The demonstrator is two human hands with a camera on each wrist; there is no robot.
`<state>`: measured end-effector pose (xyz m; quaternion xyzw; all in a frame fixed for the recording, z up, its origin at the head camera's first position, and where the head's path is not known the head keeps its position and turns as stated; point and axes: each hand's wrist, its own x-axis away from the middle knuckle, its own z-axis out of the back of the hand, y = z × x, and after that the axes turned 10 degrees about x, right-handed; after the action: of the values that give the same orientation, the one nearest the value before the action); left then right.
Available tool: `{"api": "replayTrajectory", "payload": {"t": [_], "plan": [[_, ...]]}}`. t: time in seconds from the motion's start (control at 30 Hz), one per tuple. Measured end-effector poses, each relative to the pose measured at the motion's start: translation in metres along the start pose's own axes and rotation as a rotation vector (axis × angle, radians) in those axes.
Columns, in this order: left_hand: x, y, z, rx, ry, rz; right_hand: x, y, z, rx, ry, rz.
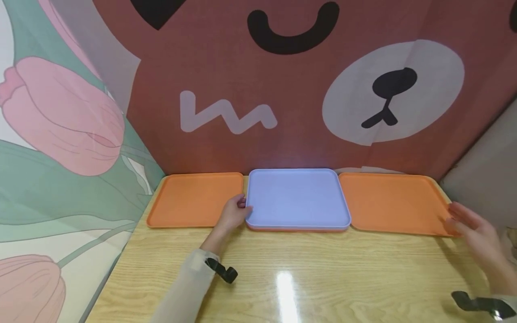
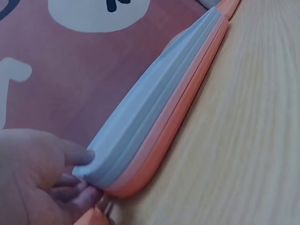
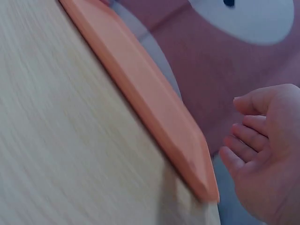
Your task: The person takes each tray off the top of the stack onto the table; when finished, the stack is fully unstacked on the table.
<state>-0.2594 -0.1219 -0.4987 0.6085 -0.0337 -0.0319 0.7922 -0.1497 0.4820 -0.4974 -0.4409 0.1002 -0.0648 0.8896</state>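
In the middle of the head view lies a stack of trays, topped by a light-blue tray [image 1: 296, 197]. Pink and orange edges [image 2: 154, 154] show beneath it in the left wrist view. My left hand [image 1: 233, 214] pinches the near-left rim, thumb on the blue top and fingers against the side, partly hidden. On the right lies a single orange tray [image 1: 396, 204]. Beside its right end hovers my right hand [image 3: 267, 150], fingers loosely bent and apart from the tray in the right wrist view.
Another orange tray [image 1: 194, 199] lies left of the stack, behind my left hand. The trays line the back of a wooden table [image 1: 347, 273]. A brown cloth with a bear print [image 1: 282, 76] hangs directly behind, and a flowered cloth [image 1: 68, 121] at left.
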Motion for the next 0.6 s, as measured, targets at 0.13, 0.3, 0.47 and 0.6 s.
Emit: {"api": "replayTrajectory", "payload": {"t": [0.13, 0.3, 0.47, 0.6], "plan": [[-0.004, 0.008, -0.003, -0.101, 0.031, 0.02, -0.007, -0.021, -0.016, -0.289, -0.111, 0.116], [-0.008, 0.011, -0.006, -0.114, 0.063, -0.007, -0.017, -0.045, -0.044, -0.204, -0.212, 0.151], [-0.008, 0.011, -0.006, -0.121, 0.098, -0.064, -0.024, -0.07, -0.079, -0.11, -0.272, 0.183], [-0.006, 0.01, -0.005, -0.129, 0.117, -0.055, -0.028, -0.085, -0.105, -0.179, -0.306, 0.218]]}}
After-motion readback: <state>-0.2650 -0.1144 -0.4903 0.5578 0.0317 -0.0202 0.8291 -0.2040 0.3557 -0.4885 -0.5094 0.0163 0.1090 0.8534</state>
